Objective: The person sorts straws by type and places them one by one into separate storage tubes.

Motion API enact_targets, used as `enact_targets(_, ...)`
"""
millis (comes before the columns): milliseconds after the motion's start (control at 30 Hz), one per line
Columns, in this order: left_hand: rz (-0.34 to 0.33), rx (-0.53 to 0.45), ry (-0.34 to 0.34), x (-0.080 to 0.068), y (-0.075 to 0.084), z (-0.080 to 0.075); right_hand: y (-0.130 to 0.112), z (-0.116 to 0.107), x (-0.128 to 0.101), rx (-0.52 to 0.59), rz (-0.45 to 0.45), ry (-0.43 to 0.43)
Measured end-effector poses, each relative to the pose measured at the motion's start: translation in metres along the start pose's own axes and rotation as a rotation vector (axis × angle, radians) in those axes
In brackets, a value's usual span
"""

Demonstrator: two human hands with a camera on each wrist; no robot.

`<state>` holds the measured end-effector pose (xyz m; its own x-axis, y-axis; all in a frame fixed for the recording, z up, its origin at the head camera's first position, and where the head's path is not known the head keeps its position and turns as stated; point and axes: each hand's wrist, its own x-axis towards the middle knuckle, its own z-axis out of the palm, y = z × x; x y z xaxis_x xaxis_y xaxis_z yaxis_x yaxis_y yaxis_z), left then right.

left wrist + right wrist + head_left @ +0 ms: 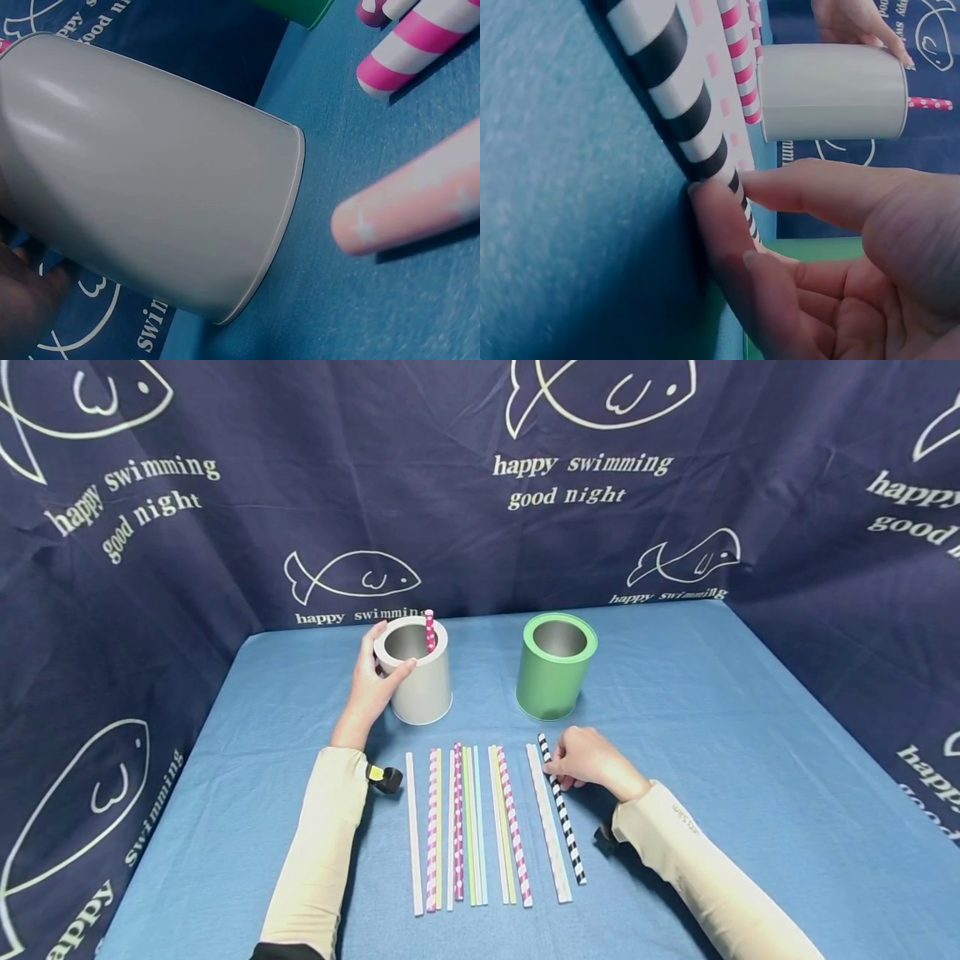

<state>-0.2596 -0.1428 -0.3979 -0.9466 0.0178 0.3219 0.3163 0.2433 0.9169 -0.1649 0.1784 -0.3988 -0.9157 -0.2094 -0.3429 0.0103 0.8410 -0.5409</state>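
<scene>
My left hand [372,681] grips a white can [423,689] by its upper side, fingers spread around the rim. Inside the can stands a pink dotted paper straw [430,631], its top above the rim. With thumb and forefinger my right hand [588,760] pinches a black-and-white striped paper straw [562,810] near its far end. In the right wrist view the striped straw [694,127] runs between the fingertips, close along the blue cloth. Just left of it lie a pale pink-patterned straw [547,827] and a light blue one partly hidden beside it.
A green can [551,681] stands upright at the back, right of the white one. Several straws lie side by side at the front, among them a pink-striped straw [516,835] and a pale pink straw [415,843]. Blue cloth [750,777] covers the table; printed dark fabric [450,527] hangs behind.
</scene>
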Motion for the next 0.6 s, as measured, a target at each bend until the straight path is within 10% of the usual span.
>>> enact_targets(600,-0.006,-0.003,-0.011,0.001,-0.001,0.0,0.011,-0.018,0.0,0.373,-0.065,0.1)
